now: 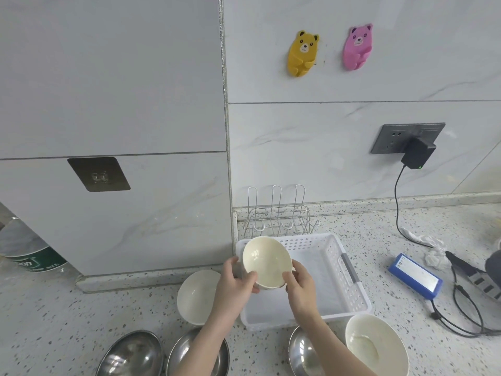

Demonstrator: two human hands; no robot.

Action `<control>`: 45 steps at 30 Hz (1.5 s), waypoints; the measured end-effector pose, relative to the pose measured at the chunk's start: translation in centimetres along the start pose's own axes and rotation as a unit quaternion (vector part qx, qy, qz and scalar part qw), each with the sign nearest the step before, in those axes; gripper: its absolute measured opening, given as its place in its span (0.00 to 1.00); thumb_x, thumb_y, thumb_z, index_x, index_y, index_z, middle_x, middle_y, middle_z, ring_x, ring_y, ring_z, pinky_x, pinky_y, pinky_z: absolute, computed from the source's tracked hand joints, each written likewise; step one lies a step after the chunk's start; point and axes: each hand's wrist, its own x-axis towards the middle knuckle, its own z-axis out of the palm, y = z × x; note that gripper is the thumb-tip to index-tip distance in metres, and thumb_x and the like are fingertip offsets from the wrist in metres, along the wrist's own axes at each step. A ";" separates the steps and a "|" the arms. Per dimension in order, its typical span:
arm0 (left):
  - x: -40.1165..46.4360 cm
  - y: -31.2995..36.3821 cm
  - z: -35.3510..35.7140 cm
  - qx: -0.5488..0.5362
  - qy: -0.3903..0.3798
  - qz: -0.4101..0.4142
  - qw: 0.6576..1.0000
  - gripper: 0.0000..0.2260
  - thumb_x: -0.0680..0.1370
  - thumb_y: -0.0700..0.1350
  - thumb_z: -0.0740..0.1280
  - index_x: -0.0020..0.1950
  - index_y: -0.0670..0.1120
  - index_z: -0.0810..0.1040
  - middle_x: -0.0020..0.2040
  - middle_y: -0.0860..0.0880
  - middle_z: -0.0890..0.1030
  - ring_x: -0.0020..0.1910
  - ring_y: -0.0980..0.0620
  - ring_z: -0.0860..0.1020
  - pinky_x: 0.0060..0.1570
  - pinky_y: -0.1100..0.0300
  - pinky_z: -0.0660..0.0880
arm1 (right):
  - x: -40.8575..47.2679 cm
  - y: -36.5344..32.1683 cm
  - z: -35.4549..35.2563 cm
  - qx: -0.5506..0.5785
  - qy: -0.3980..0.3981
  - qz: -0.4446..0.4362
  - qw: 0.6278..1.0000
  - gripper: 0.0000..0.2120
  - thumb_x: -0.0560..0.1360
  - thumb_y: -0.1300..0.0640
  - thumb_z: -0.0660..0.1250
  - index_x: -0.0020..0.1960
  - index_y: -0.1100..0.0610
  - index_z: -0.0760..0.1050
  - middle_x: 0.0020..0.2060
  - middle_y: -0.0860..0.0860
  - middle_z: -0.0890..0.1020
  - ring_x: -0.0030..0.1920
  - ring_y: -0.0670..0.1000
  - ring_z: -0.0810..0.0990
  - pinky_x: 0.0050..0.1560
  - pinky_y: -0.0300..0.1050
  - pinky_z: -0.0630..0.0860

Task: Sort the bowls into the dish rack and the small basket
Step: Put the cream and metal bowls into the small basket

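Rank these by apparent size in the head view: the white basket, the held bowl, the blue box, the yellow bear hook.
1. White basket
2. Held bowl, tilted in both hands
3. Blue box
4. Yellow bear hook, though it hangs farther away on the wall, so its rank is unsure.

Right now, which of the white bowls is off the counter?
The white bowl held by the left hand and right hand above the white basket. The white bowl left of the basket and the front-right one sit on the counter.
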 end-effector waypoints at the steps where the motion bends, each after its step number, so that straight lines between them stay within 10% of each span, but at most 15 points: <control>1: 0.2 0.0 0.2 0.014 0.005 0.012 1.000 0.16 0.77 0.47 0.68 0.62 0.55 0.68 0.41 0.51 0.86 0.37 0.58 0.84 0.44 0.56 0.76 | 0.0 0.1 0.0 -0.009 0.008 0.002 1.000 0.14 0.68 0.52 0.61 0.51 0.48 0.79 0.29 0.46 0.79 0.30 0.40 0.74 0.33 0.35 0.70; 6: 1.6 0.4 0.4 0.081 0.002 0.033 0.996 0.14 0.79 0.53 0.64 0.65 0.57 0.70 0.53 0.53 0.84 0.46 0.54 0.84 0.52 0.51 0.78 | 0.1 0.7 0.3 -0.067 0.016 -0.008 0.998 0.10 0.78 0.52 0.62 0.57 0.45 0.77 0.34 0.51 0.82 0.36 0.46 0.79 0.39 0.39 0.75; 12: 2.4 0.1 0.4 0.133 -0.027 0.020 0.991 0.07 0.81 0.53 0.56 0.54 0.67 0.64 0.36 0.50 0.84 0.30 0.64 0.80 0.42 0.58 0.74 | 0.1 0.7 0.4 -0.123 0.020 -0.006 0.992 0.15 0.80 0.49 0.61 0.65 0.49 0.74 0.35 0.50 0.81 0.36 0.44 0.79 0.39 0.39 0.74; 18: 3.1 -0.5 0.5 0.177 -0.040 0.010 0.983 0.07 0.82 0.55 0.52 0.56 0.65 0.67 0.35 0.47 0.84 0.32 0.58 0.82 0.49 0.53 0.77 | 0.3 0.6 0.3 -0.121 0.024 0.008 0.992 0.15 0.79 0.49 0.63 0.65 0.49 0.75 0.35 0.49 0.82 0.35 0.41 0.78 0.37 0.35 0.71; 28: 3.4 -0.5 0.2 0.244 -0.032 -0.007 0.969 0.18 0.81 0.52 0.52 0.70 0.61 0.68 0.27 0.53 0.78 0.23 0.61 0.77 0.32 0.61 0.71 | 0.4 0.9 0.3 -0.142 0.007 0.025 0.990 0.11 0.79 0.48 0.61 0.58 0.47 0.78 0.32 0.47 0.83 0.35 0.41 0.79 0.37 0.39 0.72; 45: 3.8 -2.1 1.0 0.203 0.014 0.005 0.979 0.24 0.83 0.55 0.55 0.79 0.56 0.58 0.23 0.51 0.79 0.27 0.62 0.79 0.43 0.58 0.77 | 0.8 1.3 0.6 -0.176 0.020 0.039 0.983 0.14 0.77 0.39 0.60 0.57 0.42 0.76 0.32 0.45 0.83 0.36 0.39 0.79 0.36 0.39 0.72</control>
